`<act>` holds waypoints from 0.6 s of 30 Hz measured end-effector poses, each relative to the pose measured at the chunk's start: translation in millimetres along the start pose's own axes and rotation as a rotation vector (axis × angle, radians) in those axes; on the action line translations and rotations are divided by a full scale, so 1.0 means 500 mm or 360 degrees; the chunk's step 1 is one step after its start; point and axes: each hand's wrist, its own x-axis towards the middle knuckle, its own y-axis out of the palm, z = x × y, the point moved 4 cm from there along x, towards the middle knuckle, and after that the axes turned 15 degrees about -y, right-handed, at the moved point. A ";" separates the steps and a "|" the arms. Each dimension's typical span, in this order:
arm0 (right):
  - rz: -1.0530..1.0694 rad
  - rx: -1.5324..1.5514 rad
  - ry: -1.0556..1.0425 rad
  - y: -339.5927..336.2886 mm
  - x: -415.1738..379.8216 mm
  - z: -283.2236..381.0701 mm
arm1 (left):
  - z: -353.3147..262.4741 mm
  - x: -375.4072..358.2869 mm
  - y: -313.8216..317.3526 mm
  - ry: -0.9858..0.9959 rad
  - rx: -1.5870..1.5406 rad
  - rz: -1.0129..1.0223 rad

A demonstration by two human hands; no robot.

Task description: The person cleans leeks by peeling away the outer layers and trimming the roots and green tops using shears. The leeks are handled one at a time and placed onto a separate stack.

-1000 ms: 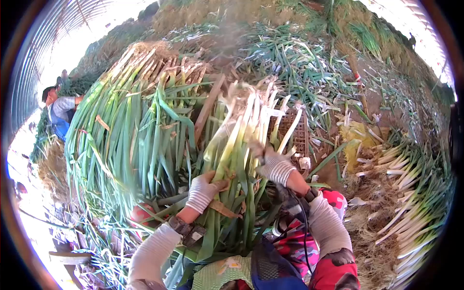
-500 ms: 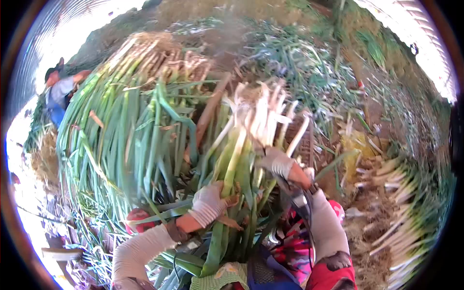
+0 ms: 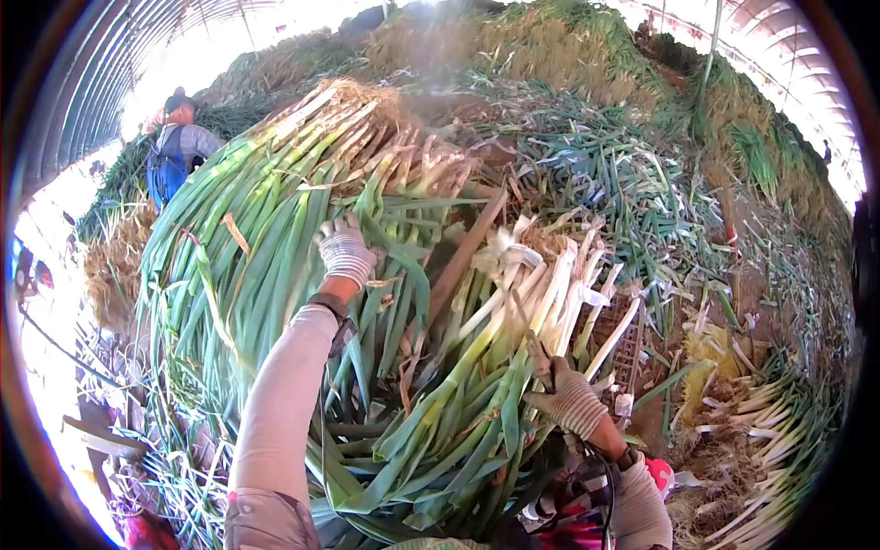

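Observation:
My left hand [image 3: 348,249], in a striped work glove, reaches forward onto the large heap of green onions [image 3: 247,211], its fingers spread against the leaves. My right hand [image 3: 568,399], also gloved, is closed around a small tool [image 3: 539,356] whose shape is hard to make out. It lies beside the nearer bunch of green onions [image 3: 477,403], whose white stems and roots point away from me. The green leaves of that bunch curve toward my lap.
A co-worker [image 3: 174,151] in blue overalls is at the far left. A wooden board [image 3: 467,257] lies between the heap and the bunch. Onions [image 3: 761,449] are lined up at right beside a yellow bag [image 3: 701,362]. Loose leaves cover the ground behind.
My left hand has left the nearer bunch and moved forward onto the large heap. My right hand is lower beside the bunch. The view has shifted, showing more of the background.

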 end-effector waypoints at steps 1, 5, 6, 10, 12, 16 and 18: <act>0.0066 0.0048 -0.0205 0.017 0.003 -0.004 | -0.004 0.014 0.004 -0.0059 -0.0047 0.0113; 0.0089 -0.0032 -0.0436 0.032 -0.008 0.000 | -0.014 0.072 0.043 -0.0130 -0.0166 0.0340; 0.0014 -0.0101 -0.0203 0.007 -0.003 -0.011 | -0.014 0.075 0.043 -0.0100 -0.0181 0.0469; -0.0253 -0.0172 -0.0165 -0.020 0.007 -0.047 | 0.011 0.029 0.019 0.0038 -0.0050 0.0438; -0.0178 -0.0165 -0.0304 -0.008 0.005 -0.027 | 0.046 -0.029 -0.043 0.0130 0.0023 0.0402; -0.0372 0.0115 -0.0410 -0.014 -0.011 -0.026 | 0.150 -0.178 -0.155 0.0340 0.0017 0.0316; -0.0344 0.0318 -0.0474 -0.001 -0.049 0.026 | 0.210 -0.273 -0.166 0.0348 0.0051 0.0396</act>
